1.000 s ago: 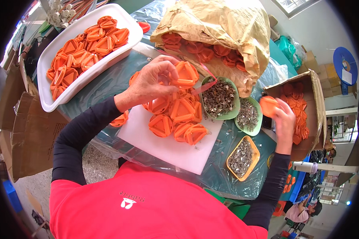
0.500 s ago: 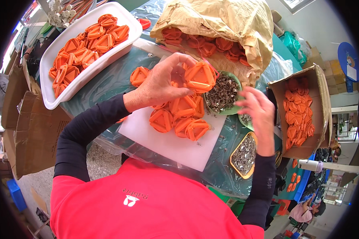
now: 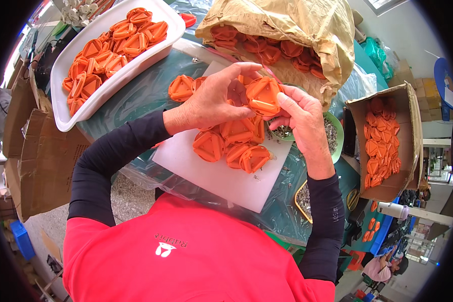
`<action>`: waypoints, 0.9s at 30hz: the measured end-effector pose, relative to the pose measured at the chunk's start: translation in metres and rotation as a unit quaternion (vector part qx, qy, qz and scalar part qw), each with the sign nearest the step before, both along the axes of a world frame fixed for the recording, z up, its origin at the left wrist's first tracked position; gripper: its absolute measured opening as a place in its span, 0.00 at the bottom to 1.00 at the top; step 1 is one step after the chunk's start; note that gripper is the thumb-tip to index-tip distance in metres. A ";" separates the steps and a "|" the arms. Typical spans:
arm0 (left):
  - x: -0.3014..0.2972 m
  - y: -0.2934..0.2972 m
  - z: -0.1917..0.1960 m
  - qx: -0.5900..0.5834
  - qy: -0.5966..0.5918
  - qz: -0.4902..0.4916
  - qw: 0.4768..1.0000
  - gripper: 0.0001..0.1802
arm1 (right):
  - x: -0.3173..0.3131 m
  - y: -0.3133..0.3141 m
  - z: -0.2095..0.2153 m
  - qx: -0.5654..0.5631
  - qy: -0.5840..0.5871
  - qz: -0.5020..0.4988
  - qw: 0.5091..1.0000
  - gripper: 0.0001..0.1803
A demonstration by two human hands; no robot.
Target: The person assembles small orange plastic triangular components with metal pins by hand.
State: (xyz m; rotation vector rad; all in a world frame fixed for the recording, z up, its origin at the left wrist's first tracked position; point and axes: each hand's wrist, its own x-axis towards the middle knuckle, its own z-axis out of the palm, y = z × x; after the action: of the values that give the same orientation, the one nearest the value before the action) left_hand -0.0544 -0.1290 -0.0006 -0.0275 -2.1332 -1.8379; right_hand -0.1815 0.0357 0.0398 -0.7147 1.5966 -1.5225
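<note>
My left hand [image 3: 209, 103] holds a round orange plastic part [image 3: 263, 95] with a raised triangular frame, above the white board [image 3: 214, 183]. My right hand [image 3: 308, 123] meets the part's right edge, thumb and fingers drawn together there. Whether a small piece sits between those fingertips is too small to tell. Below both hands several similar orange parts [image 3: 209, 146] lie heaped on the board. Behind my right hand, green bowls [image 3: 340, 138] of small metal-looking pieces are partly hidden.
A white tub [image 3: 60, 95] heaped with orange parts stands at the far left. A brown paper bag [image 3: 292, 20] spills more at the back. At right is a cardboard box [image 3: 405, 171] of them. A yellow-rimmed tray [image 3: 300, 207] of small pieces sits beside my right forearm.
My right hand has moved left from beside the green bowl to the orange part. My left hand keeps its hold, the part shifting slightly right. The green bowls show in different positions.
</note>
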 end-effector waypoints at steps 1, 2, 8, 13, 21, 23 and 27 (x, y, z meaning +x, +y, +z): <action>-0.001 0.000 0.001 0.010 -0.002 -0.004 1.000 0.43 | -0.001 0.000 0.000 0.001 0.000 -0.001 1.000 0.18; -0.002 -0.001 0.001 0.011 -0.001 -0.005 1.000 0.43 | -0.001 0.000 0.001 -0.001 -0.008 -0.003 1.000 0.18; -0.010 -0.021 0.004 0.022 0.060 -0.008 0.998 0.32 | 0.002 0.002 -0.001 0.011 -0.027 0.012 1.000 0.17; -0.060 -0.052 -0.022 -0.195 -0.020 0.167 0.966 0.13 | 0.019 -0.008 -0.004 0.086 0.050 0.107 0.989 0.16; -0.157 -0.061 -0.052 -0.479 0.022 0.176 0.860 0.14 | -0.026 -0.033 -0.012 0.087 0.191 0.091 0.973 0.13; -0.159 -0.054 -0.040 -0.464 -0.028 0.142 0.874 0.18 | -0.068 -0.048 -0.029 0.147 0.203 -0.001 0.968 0.14; -0.166 -0.065 -0.066 -0.524 0.006 0.213 0.824 0.24 | -0.129 -0.094 -0.046 0.297 0.260 -0.054 0.917 0.19</action>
State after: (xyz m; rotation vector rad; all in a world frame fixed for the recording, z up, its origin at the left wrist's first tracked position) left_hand -0.2203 -0.1942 -0.0667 0.1689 -2.5726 -0.2818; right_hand -0.3106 -0.0580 -0.0066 -0.7136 2.3823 -0.8485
